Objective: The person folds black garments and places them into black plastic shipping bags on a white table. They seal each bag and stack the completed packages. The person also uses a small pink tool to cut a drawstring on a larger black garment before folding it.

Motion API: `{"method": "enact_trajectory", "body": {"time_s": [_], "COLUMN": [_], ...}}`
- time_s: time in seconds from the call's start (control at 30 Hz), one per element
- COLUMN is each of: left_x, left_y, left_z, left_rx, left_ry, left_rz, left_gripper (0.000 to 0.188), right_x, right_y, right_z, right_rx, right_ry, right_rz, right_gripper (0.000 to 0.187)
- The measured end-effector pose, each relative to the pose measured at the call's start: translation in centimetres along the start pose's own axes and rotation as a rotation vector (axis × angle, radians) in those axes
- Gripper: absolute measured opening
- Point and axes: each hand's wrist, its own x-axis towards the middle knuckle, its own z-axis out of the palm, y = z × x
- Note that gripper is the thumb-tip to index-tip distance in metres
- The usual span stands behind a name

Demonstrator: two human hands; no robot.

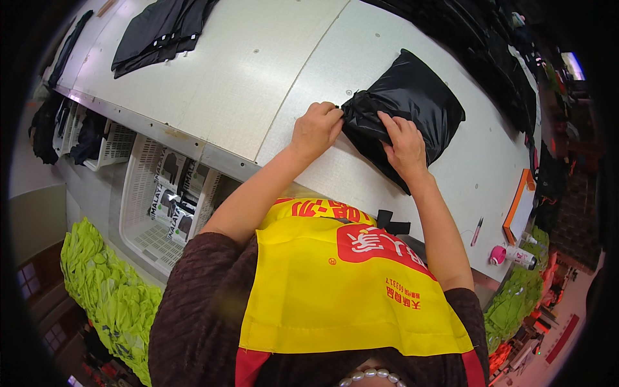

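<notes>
The left hand (316, 129) pinched the near-left corner of the black folded bag (406, 109) with closed fingers. The right hand (403, 145) lay flat on top, fingers spread wide. The bag's long side ran away from the person, toward the far right of the white table (258, 77). More dark clothes (158, 29) lay at the far left corner.

White panelled worktable (258, 84), black folded garment in glossy bag (412, 103) on it, dark garment stack (161, 29), pen (476, 231), orange-edged board (520, 208), spray bottle (516, 255)
</notes>
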Motion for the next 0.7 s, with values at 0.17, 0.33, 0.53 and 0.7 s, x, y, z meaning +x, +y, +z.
{"method": "enact_trajectory", "body": {"time_s": [0.17,0.33,0.53,0.7], "left_x": [0.3,0.1,-1.2,-2.2], "left_y": [-0.7,-1.0,0.2,1.3], "left_z": [-0.3,0.5,1.8,2.3], "left_rx": [0.150,0.158,-0.032,-0.217], "left_ry": [-0.048,-0.051,-0.030,0.089], "left_rz": [0.234,0.327,0.404,0.398], "left_gripper": [0.017,0.019,0.020,0.016], "right_x": [0.3,-0.5,-3.0,-4.2], "right_y": [0.0,0.9,2.6,3.6], "right_z": [0.0,0.0,-1.5,-2.6], "right_rx": [0.041,0.075,0.195,0.217], "right_ry": [0.007,0.006,0.039,0.037], "right_rz": [0.007,-0.042,0.000,-0.026], "right_gripper": [0.071,0.071,0.064,0.063]}}
